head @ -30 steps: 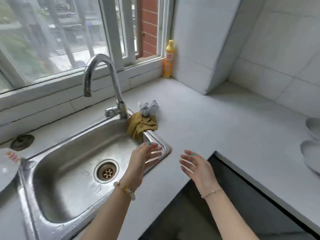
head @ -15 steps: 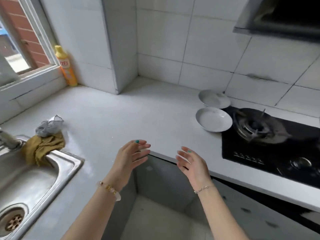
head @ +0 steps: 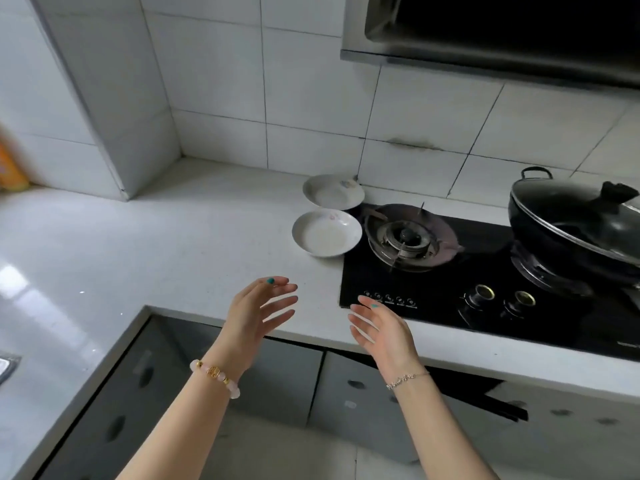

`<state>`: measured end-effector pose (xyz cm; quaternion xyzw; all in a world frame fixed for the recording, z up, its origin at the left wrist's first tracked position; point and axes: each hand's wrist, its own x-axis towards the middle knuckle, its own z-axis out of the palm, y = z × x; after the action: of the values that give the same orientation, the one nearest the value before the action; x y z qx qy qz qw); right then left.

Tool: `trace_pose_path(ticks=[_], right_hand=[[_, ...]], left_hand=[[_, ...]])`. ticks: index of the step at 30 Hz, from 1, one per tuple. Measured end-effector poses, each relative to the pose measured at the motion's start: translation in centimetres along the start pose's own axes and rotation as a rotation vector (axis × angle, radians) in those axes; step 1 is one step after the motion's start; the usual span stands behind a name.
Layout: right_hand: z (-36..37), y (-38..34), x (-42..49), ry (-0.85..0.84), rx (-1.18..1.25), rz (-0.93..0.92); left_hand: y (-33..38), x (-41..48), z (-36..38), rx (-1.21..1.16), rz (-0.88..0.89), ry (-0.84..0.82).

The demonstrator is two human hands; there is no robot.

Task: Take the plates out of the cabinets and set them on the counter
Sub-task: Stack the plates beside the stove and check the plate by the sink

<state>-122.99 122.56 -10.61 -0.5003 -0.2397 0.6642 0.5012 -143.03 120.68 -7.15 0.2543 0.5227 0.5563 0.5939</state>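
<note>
Two white plates rest on the white counter [head: 145,244] beside the stove: the near plate [head: 326,236] and the far plate [head: 333,191] close to the tiled wall. My left hand [head: 258,315] and my right hand [head: 382,329] hover side by side above the counter's front edge, palms facing each other, fingers apart, holding nothing. Both hands are well short of the plates. Grey cabinet doors [head: 287,382] run below the counter.
A black gas stove [head: 485,271] sits right of the plates, with a bare burner [head: 405,237] and a lidded black wok [head: 581,223]. A range hood [head: 502,32] hangs above. The sink's corner [head: 5,368] shows at far left, an orange bottle [head: 10,168] by the wall.
My view has swung right from the sink to the stove corner. Both hands stay raised and empty in front of me; the plates, stove and wok have come into view.
</note>
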Motion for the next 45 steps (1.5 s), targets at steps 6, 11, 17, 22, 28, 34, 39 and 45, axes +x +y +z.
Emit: trace_pose_path(ticks=[6,11,17,22,28,34,39,45], right_hand=[[-1.8,-0.5,1.0,0.043,-0.013,-0.017],[-4.7,-0.2,0.9,0.170,0.036,-0.022],[-10.1,0.9,0.0,0.421,0.144,0.019],[-11.0,0.7,0.7,0.529,0.206,0.010],[-9.8,-1.3,3.1,0.557,0.174,-0.048],[-7.8,-3.3,6.6,0.479,0.106,-0.074],[-6.2,-5.5,10.3,0.365,0.074,-0.066],[-3.6,-9.3,14.8,0.117,0.070,-0.011]], left_hand=[[-1.0,2.1,2.2,0.029,-0.021,-0.046],[-3.4,4.3,5.7,0.105,-0.118,-0.188],[-6.1,6.5,10.4,0.180,-0.263,-0.372],[-6.2,9.0,12.1,0.243,-0.304,-0.467],[-5.4,12.4,12.9,0.259,-0.329,-0.508],[-4.3,15.8,12.2,0.187,-0.324,-0.443],[-2.9,18.3,11.1,0.127,-0.261,-0.334],[-1.4,21.1,10.9,0.028,-0.178,-0.152]])
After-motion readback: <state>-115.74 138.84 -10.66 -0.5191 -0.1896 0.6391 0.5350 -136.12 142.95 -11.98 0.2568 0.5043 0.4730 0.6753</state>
